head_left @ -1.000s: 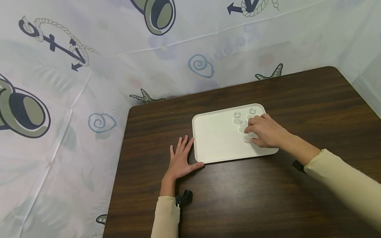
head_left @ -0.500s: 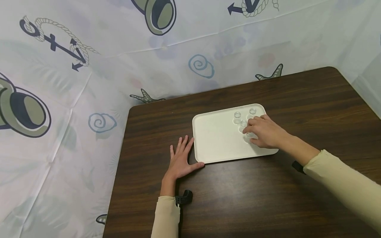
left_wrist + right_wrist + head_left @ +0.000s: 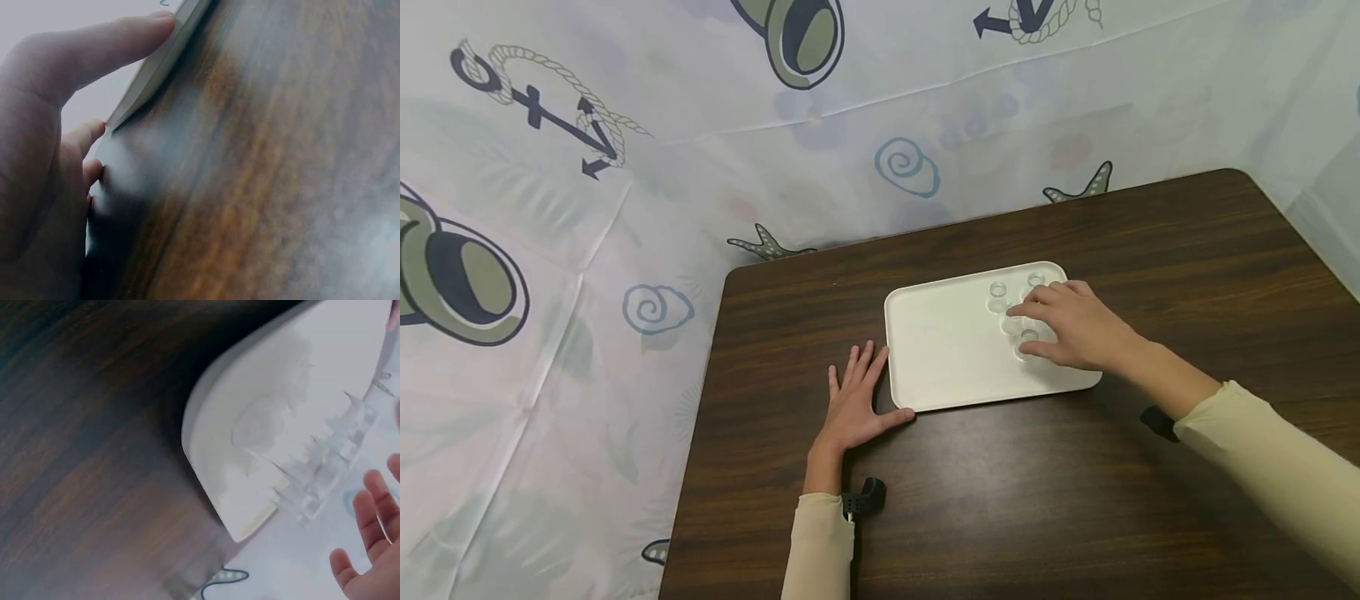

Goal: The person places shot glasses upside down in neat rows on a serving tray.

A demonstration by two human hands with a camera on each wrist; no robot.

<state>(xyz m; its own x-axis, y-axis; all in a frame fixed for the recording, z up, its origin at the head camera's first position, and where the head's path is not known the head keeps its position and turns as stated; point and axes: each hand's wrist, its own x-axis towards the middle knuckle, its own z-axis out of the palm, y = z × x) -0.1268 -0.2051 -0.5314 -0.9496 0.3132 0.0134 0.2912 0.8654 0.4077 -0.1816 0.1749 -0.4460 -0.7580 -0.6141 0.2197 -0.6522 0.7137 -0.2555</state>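
Observation:
A white tray point(image 3: 940, 354) lies on the table with several small clear pieces on its right part. They look like glass or plastic holders, each with a round foot and a narrower round top. My right hand point(image 3: 1082, 329) hovers over the nearest clear piece point(image 3: 1028, 337), thumb and fingers spread apart. In the right wrist view, its fingers are loosely bent, away from the row of clear pieces point(image 3: 331, 459). Straight fingers of my left hand point(image 3: 852, 412) touch the tray's left side. The left thumb point(image 3: 119, 47) rests at the tray's rim point(image 3: 140, 87) in the left wrist view.
The dark wood-grain table point(image 3: 985, 500) reaches beyond the tray on all sides. A printed white cloth point(image 3: 820, 142) hangs behind the table and along its left. Black wrist cameras sit on both forearms, the left one point(image 3: 865, 497) being plainer to see.
My right hand's fingers have spread and let go of the nearest clear piece, and the hand has risen slightly. The left hand and the tray have not visibly moved.

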